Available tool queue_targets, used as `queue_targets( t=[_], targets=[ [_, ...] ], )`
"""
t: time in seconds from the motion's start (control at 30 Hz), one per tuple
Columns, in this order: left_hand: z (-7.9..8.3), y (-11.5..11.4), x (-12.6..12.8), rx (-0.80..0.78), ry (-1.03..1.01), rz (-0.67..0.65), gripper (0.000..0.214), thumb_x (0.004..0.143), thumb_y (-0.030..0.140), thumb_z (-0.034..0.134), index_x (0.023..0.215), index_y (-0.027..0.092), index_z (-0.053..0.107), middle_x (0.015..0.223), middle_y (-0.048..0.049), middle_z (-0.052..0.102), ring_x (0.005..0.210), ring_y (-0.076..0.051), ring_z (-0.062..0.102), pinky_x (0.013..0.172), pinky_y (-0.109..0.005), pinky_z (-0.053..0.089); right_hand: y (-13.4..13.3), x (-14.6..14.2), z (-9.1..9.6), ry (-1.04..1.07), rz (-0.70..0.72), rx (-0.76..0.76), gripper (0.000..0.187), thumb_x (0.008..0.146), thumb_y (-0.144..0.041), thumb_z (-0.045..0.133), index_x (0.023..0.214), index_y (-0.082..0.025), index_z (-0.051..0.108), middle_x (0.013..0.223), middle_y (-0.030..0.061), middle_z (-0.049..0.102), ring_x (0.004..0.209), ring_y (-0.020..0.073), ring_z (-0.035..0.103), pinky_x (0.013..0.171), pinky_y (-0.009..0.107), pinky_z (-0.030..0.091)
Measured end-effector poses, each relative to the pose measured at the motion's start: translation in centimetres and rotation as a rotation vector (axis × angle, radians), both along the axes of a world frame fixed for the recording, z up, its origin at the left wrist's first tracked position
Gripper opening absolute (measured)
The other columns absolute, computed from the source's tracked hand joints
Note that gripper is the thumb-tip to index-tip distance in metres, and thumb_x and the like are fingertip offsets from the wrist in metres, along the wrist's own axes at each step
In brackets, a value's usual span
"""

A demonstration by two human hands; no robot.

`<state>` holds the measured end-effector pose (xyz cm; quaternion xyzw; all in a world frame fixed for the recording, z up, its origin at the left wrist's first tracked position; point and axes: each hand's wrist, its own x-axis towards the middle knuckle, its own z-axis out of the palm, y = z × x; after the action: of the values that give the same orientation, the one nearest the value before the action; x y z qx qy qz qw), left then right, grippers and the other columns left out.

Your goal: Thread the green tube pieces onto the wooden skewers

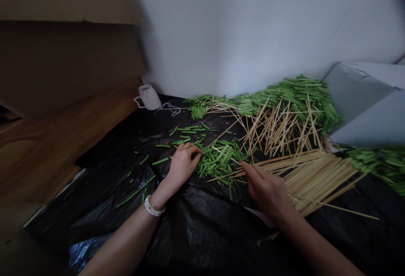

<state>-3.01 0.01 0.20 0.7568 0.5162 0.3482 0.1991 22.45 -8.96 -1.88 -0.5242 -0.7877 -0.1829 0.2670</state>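
Kneeling over a black plastic sheet [196, 225] spread on a wooden floor [47, 149], a person works among loose green pieces [218, 160] heaped near the sheet's middle. The left hand [182, 164], with a beaded bracelet [153, 208] at the wrist, rests on the left fringe of that heap, fingers curled down into it; whether any piece is pinched between them cannot be told. The right hand [267, 191] lies just beside the heap's right side, thumb and forefinger drawn together, apparently closed on the end of one of the bare skewers [316, 175] bundled toward the sheet's right edge.

More sticks lie fanned in a loose scatter [278, 130] behind the bundle. Along the far edge, against the wall, a long bank of loaded skewers [294, 95] appears already threaded with green, and a second bank [379, 162] sits at the right edge. Judging by these stacks, a good share of the work looks done, yet the thick bundle and the loose heap suggest plenty is left.

A white mug [148, 97] stands at the far left corner, a cardboard box [63, 36] beyond it, a grey box [367, 99] at the far right.
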Motion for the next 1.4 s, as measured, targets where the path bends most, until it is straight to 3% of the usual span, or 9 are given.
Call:
queue_targets(
  t=[0.1,0.23,0.4,0.8,1.17,1.4],
  targets=[
    [0.3,0.0,0.4,-0.118,-0.3,0.035,0.007,0.075,0.023,0.07,0.081,0.022,0.075,0.083,-0.0044,0.071,0.082,-0.022,0.059,0.084,-0.033,0.041,0.0,0.0,0.1,0.001,0.005,0.012,0.039,0.084,-0.008,0.045,0.116,-0.017,0.064,0.081,0.0031,0.067,0.066,0.0116,0.057,0.06,0.024,0.04],
    [0.5,-0.2,1.0,-0.449,-0.706,-0.002,0.027,0.068,0.03,0.079,0.092,0.018,0.076,0.087,-0.0049,0.073,0.076,-0.017,0.062,0.073,-0.027,0.044,0.0,-0.1,0.3,-0.003,0.06,0.023,0.038,0.084,-0.006,0.044,0.117,-0.013,0.062,0.085,0.0041,0.069,0.066,0.0118,0.058,0.06,0.025,0.042],
    [0.6,-0.6,1.4,-0.702,-0.948,-0.07,0.031,0.064,0.031,0.084,0.091,0.017,0.077,0.09,-0.0066,0.074,0.077,-0.012,0.061,0.069,-0.022,0.043,-0.1,-0.2,0.3,-0.001,0.094,0.006,0.04,0.082,-0.004,0.043,0.117,-0.013,0.062,0.087,0.0048,0.069,0.065,0.0118,0.058,0.06,0.025,0.043],
    [0.6,-0.7,1.4,-0.797,-1.035,-0.097,0.026,0.066,0.027,0.083,0.09,0.016,0.078,0.086,-0.0051,0.072,0.076,-0.01,0.06,0.069,-0.02,0.044,-0.1,-0.4,0.4,-0.009,0.082,-0.002,0.039,0.084,-0.005,0.042,0.117,-0.013,0.062,0.084,0.0039,0.068,0.062,0.0108,0.057,0.059,0.023,0.041],
    [0.5,-0.4,1.3,-0.797,-1.061,-0.031,0.025,0.06,0.025,0.087,0.081,0.016,0.078,0.079,-0.0042,0.072,0.072,-0.01,0.06,0.066,-0.021,0.045,-0.2,-0.3,0.4,-0.003,0.093,0.006,0.039,0.084,-0.004,0.042,0.117,-0.012,0.061,0.084,0.0043,0.068,0.065,0.0116,0.059,0.061,0.024,0.043],
    [0.0,-1.4,2.2,-0.86,-0.965,-0.096,0.021,0.059,0.022,0.087,0.074,0.013,0.076,0.077,-0.0037,0.071,0.067,-0.008,0.059,0.066,-0.02,0.045,-0.3,-0.8,0.5,-0.018,0.137,0.043,0.038,0.085,-0.003,0.041,0.116,-0.012,0.06,0.075,0.0017,0.066,0.058,0.0113,0.055,0.058,0.025,0.04]
  ],
)
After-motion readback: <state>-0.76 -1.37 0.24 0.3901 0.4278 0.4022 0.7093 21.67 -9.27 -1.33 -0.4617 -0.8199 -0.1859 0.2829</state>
